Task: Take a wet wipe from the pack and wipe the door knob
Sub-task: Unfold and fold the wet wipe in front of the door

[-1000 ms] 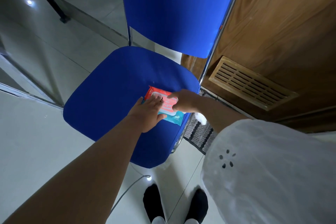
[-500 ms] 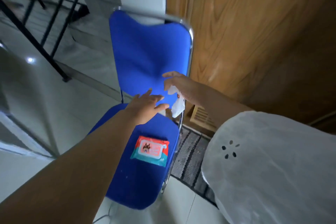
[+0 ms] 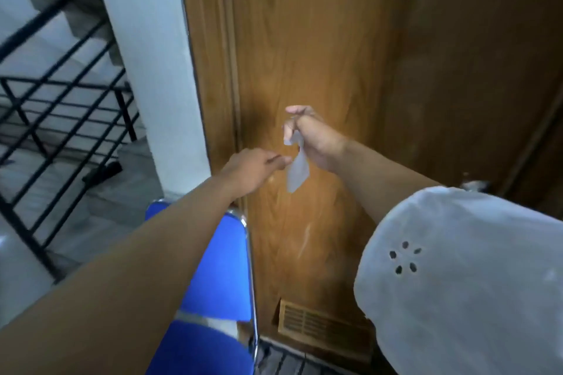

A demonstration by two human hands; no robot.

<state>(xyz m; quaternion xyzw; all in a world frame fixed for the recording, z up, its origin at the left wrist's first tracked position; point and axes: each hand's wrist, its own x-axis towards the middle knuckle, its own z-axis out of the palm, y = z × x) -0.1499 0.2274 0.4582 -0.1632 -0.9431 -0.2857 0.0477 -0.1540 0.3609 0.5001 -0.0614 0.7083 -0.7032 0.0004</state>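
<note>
My right hand point(image 3: 313, 137) is raised in front of the wooden door point(image 3: 320, 39) and grips a white wet wipe point(image 3: 297, 173), which hangs down from its fingers. My left hand point(image 3: 253, 166) is just left of it, fingertips pinched on the wipe's left edge. A small silvery shape, apparently the door knob point(image 3: 475, 184), peeks over my white sleeve point(image 3: 457, 268) at the right; it is blurred. The wipe pack is out of view.
A blue chair point(image 3: 219, 268) with a chrome frame stands below my left arm, against the door. A slatted vent point(image 3: 320, 326) sits low in the door. A white pillar point(image 3: 152, 70) and a black stair railing point(image 3: 61, 106) are to the left.
Both hands rose from the pack on the chair seat to in front of the door. The right hand pulled a wipe out; the left hand closed in on its edge. The view tilted up.
</note>
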